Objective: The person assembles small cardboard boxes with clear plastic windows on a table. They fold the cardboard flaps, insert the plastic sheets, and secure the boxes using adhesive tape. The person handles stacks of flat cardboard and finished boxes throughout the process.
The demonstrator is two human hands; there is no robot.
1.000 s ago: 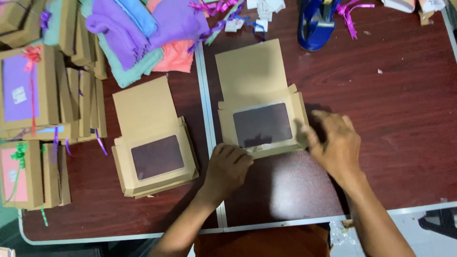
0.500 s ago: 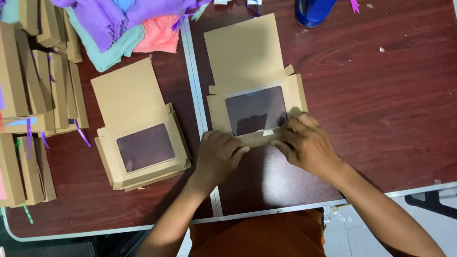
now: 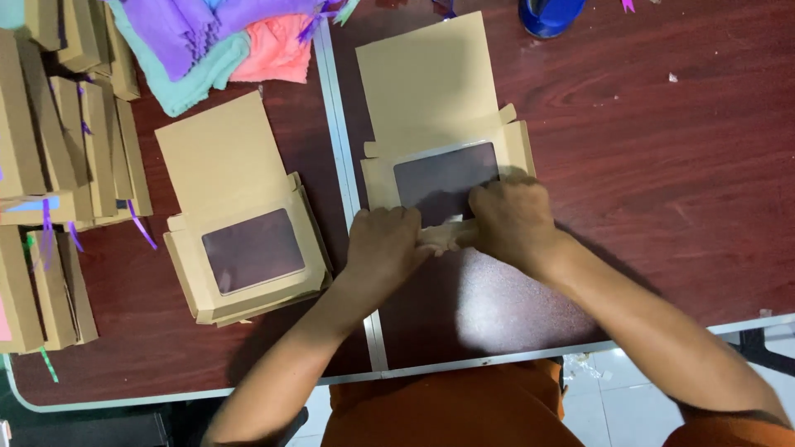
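Left hand: the left hand (image 3: 385, 244) lay at the near edge of the flat kraft window box (image 3: 443, 124), fingers curled down and closed on its front flap (image 3: 447, 236).
Right hand: the right hand (image 3: 509, 219) sat just beside the left, fingers bent and pinching the same flap (fingertips hidden under the knuckles, so how tight was not visible).
Box location: it lay on the dark wooden table (image 3: 662, 165), just right of the metal seam (image 3: 344, 165), lid panel pointing away, dark window toward the hands.
Left of seam: a stack of similar window boxes (image 3: 248, 248).
Far left: rows of folded boxes (image 3: 58, 165) with ribbons.
Far edge: folded cloths (image 3: 224, 33), a blue tape dispenser (image 3: 551, 12).
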